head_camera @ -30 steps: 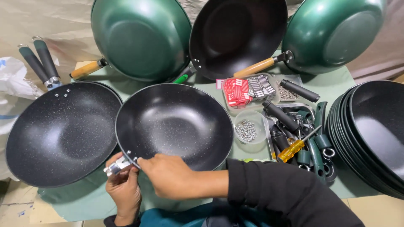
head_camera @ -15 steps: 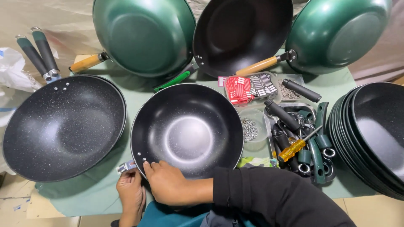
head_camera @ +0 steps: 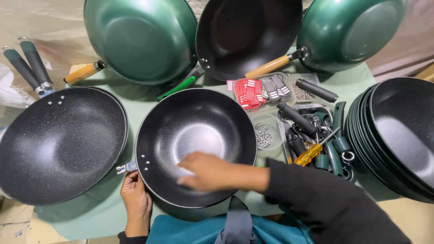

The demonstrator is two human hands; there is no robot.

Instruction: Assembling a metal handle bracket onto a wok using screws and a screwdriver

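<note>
On the worktop, middle front: a black wok (head_camera: 196, 144) sat open side up, right before the person.
Worktop: a table with a green cloth (head_camera: 97, 208), crowded from edge to edge.
Stack at right edge: bare black woks (head_camera: 402, 135) nested together, none with a handle in sight; judged as work left.
Back edge: two green woks (head_camera: 140, 38) (head_camera: 350, 29) with wooden handles and one black wok (head_camera: 248, 34) leaned there with handles on; judged as finished.
Left edge: a speckled wok (head_camera: 58, 144) lay flat, rivets showing, no handle visible on it.
Wok in hand: a small metal bracket (head_camera: 126, 167) stuck out from its left rim beside two rivets; no handle was on it, so I judged it part-way done.
Right hand (head_camera: 205, 171): lay inside the wok near its front wall, blurred; fingers looked loosely together and flat, clamped on nothing I could make out.
Left hand (head_camera: 135, 199): sat under the wok's front left rim just below the bracket, fingers curled; whether it gripped the rim could not be told.
Tray at right: dark and green handles (head_camera: 298, 118) with a yellow screwdriver (head_camera: 309, 153) lay untouched.
Dish (head_camera: 266, 131): small nuts (head_camera: 263, 134), just right of the wok.
Far left corner: two loose grey handles (head_camera: 27, 63).
</note>
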